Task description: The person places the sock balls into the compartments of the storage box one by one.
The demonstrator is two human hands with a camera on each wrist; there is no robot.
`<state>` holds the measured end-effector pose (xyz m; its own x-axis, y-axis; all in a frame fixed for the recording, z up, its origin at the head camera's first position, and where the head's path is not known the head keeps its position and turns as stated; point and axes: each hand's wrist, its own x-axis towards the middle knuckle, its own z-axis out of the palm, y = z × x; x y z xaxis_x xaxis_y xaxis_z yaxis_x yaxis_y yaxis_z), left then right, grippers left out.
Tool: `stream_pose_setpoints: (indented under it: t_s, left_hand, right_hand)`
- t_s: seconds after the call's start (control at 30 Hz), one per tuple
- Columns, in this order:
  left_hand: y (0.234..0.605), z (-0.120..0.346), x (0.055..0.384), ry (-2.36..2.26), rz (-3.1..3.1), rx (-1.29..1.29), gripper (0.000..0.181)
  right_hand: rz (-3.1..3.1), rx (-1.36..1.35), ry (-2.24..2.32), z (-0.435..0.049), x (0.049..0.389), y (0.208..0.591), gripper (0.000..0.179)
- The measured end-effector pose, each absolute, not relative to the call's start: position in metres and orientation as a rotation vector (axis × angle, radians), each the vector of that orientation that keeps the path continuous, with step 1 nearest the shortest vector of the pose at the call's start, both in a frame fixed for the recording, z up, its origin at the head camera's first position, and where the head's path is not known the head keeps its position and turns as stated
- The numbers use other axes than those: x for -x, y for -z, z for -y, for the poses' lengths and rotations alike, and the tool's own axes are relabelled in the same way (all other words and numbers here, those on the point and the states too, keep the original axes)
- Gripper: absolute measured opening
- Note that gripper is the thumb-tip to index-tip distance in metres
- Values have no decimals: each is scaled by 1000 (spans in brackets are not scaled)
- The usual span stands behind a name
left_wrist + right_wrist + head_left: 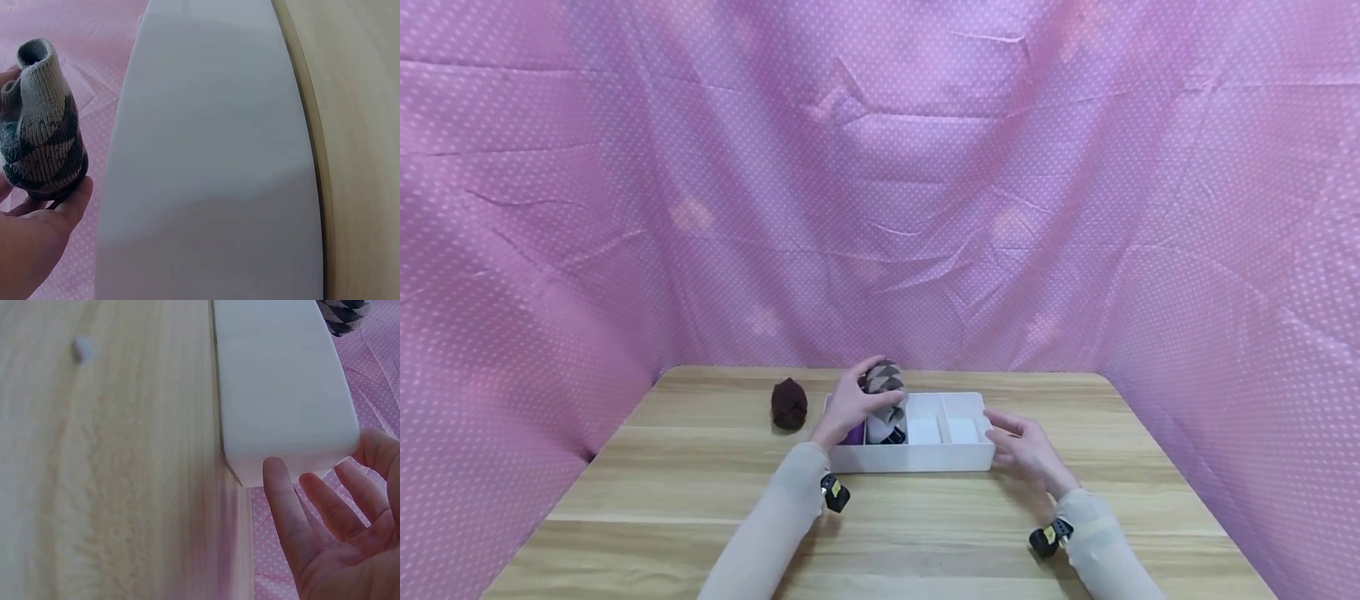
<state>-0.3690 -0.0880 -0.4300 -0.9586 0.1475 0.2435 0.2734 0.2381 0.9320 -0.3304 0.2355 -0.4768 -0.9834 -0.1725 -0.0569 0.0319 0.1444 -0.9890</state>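
A white divided box (917,458) sits mid-table. My left hand (850,407) grips a rolled grey and brown argyle sock (885,385) above the box's left part; in the left wrist view the sock (40,137) sits in my fingers beside the box wall (212,162). A purple item (853,434) and another rolled sock (891,434) lie in the left compartments. My right hand (1026,446) rests open by the box's right end, fingers (284,506) straight near the corner of the box (281,394). A dark brown rolled sock (789,403) lies on the table left of the box.
The wooden table (700,500) is walled on three sides by pink dotted cloth (880,208). The box's two right compartments (961,430) show white bottoms. A small white speck (83,347) lies on the wood.
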Motion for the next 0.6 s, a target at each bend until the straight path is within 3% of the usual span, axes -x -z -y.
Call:
stream_pose_setpoints:
  t_s: [0.6]
  left_hand:
    - [437, 55, 373, 1748, 2472, 577, 76]
  right_hand:
    - [-2179, 150, 1997, -234, 332, 481, 58]
